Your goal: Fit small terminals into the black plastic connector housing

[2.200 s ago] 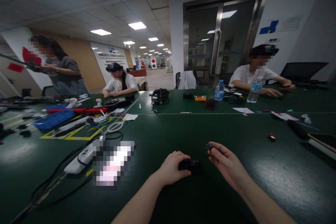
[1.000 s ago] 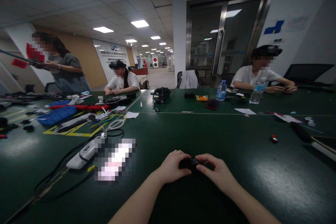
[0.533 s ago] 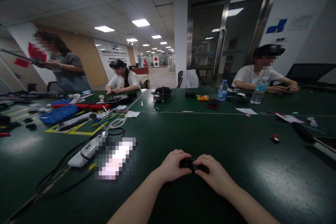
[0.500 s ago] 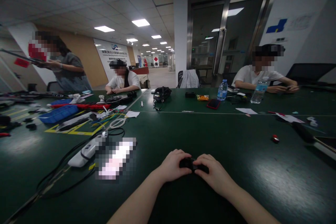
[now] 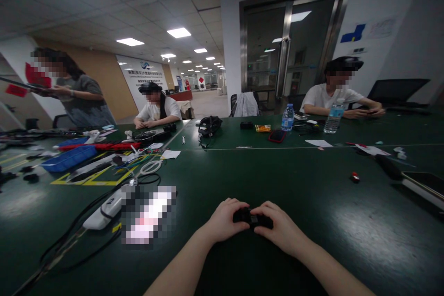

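Observation:
Between my two hands is a small black object (image 5: 255, 218), low over the green table (image 5: 208, 175); its kind is too dark to make out. My left hand (image 5: 227, 219) grips its left end, thumb below and fingers on top. On its right end, my right hand (image 5: 277, 226) holds it in the same kind of pinch. A small greyish patch shows in the middle, between the fingertips. Both palms hide the outer ends of the object.
Left of my hands lie a blurred-out bright screen (image 5: 151, 215), a white power strip (image 5: 107, 208) with cables, and a blue tray (image 5: 69, 159). A small red item (image 5: 354, 177) is at right. Farther off stand water bottles (image 5: 287, 118); two people sit across and one stands.
The whole view has shifted slightly, with the surroundings now further left. Both hands keep hold of the black object, and a little more of its middle shows between the fingertips.

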Demonstrator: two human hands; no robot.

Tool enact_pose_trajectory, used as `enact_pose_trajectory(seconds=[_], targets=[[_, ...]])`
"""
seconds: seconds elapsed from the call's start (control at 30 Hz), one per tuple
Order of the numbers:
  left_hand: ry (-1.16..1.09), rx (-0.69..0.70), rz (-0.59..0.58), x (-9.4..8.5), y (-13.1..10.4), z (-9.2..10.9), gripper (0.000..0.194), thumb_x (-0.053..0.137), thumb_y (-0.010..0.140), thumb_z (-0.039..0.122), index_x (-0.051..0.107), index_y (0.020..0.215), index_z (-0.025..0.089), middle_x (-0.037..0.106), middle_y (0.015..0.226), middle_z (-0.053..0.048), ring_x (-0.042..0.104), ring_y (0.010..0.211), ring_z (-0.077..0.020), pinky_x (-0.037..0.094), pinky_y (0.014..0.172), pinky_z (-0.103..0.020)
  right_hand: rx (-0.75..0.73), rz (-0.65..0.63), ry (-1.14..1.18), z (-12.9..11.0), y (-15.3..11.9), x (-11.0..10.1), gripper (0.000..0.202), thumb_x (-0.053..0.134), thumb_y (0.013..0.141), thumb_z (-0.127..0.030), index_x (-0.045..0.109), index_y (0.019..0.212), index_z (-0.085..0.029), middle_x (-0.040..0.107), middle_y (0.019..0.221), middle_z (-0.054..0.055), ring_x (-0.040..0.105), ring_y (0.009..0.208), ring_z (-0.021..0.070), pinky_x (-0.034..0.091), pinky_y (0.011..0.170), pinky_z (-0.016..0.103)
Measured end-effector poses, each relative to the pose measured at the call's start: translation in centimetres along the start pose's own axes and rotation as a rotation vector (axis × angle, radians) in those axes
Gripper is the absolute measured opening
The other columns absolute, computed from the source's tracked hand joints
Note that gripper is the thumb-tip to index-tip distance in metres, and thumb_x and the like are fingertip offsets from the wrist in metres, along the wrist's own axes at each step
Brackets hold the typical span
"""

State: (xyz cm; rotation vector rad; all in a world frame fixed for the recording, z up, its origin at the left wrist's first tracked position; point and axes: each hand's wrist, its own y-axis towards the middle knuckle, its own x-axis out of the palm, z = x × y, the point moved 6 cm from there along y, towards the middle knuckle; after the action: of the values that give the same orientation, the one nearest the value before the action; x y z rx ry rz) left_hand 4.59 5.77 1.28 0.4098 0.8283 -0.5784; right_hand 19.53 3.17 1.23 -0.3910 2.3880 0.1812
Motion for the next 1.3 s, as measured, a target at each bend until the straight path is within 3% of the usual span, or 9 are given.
enact_pose_trajectory(seconds=[0.37, 0.7, 0.9, 1.07, 1.3], targets=[[0.008, 0.012, 0.007, 0.0, 0.0, 0.0, 0.044, 0.068, 0.073, 0.030, 0.055, 0.115, 0.025, 0.059, 0.106, -0.002, 0.050, 0.099, -0.0208, 0.038, 0.087, -0.033, 0.028, 0.000, 0.020, -0.2, 0.0, -0.1, 0.020, 0.059, 0.078, -0.024, 0.066, 0.096, -0.028, 0.056, 0.100, 0.001, 0.055, 0.094, 0.0186, 0.045, 0.083, 0.032], [0.003, -0.010, 0.012, -0.2, 0.0, 0.4, 0.041, 0.067, 0.073, 0.030, 0.056, 0.112, 0.025, 0.058, 0.104, -0.003, 0.050, 0.096, -0.0220, 0.040, 0.084, -0.033, 0.012, 0.040, 0.016, 0.2, -0.1, -0.3, 0.040, 0.063, 0.072, -0.022, 0.059, 0.111, -0.028, 0.054, 0.114, 0.002, 0.051, 0.108, 0.0213, 0.040, 0.094, 0.036], [-0.030, -0.011, 0.003, -0.3, -0.2, 0.5, 0.041, 0.066, 0.075, 0.029, 0.054, 0.113, 0.026, 0.058, 0.107, -0.002, 0.050, 0.099, -0.0219, 0.038, 0.088, -0.035, 0.013, 0.037, 0.026, 0.3, -0.1, -0.3, 0.038, 0.061, 0.075, -0.024, 0.058, 0.112, -0.027, 0.060, 0.112, 0.003, 0.053, 0.107, 0.0223, 0.041, 0.094, 0.038], [-0.085, -0.065, 0.025, 0.0, -0.3, -0.3, 0.047, 0.064, 0.076, 0.028, 0.049, 0.121, 0.028, 0.056, 0.113, -0.003, 0.050, 0.102, -0.0217, 0.038, 0.090, -0.035, -0.009, 0.052, 0.086, -0.2, -0.1, -0.6, 0.035, 0.059, 0.077, -0.024, 0.057, 0.111, -0.025, 0.061, 0.111, 0.002, 0.056, 0.104, 0.0207, 0.043, 0.091, 0.035], [-0.230, -0.139, 0.039, 0.8, -0.3, -1.9, 0.073, 0.068, 0.074, 0.028, 0.030, 0.135, 0.030, 0.055, 0.113, -0.005, 0.051, 0.105, -0.0227, 0.040, 0.090, -0.038, -0.026, 0.106, 0.089, 0.0, -0.1, -0.7, 0.035, 0.060, 0.077, -0.024, 0.057, 0.112, -0.025, 0.061, 0.111, 0.002, 0.055, 0.106, 0.0199, 0.042, 0.093, 0.035]])
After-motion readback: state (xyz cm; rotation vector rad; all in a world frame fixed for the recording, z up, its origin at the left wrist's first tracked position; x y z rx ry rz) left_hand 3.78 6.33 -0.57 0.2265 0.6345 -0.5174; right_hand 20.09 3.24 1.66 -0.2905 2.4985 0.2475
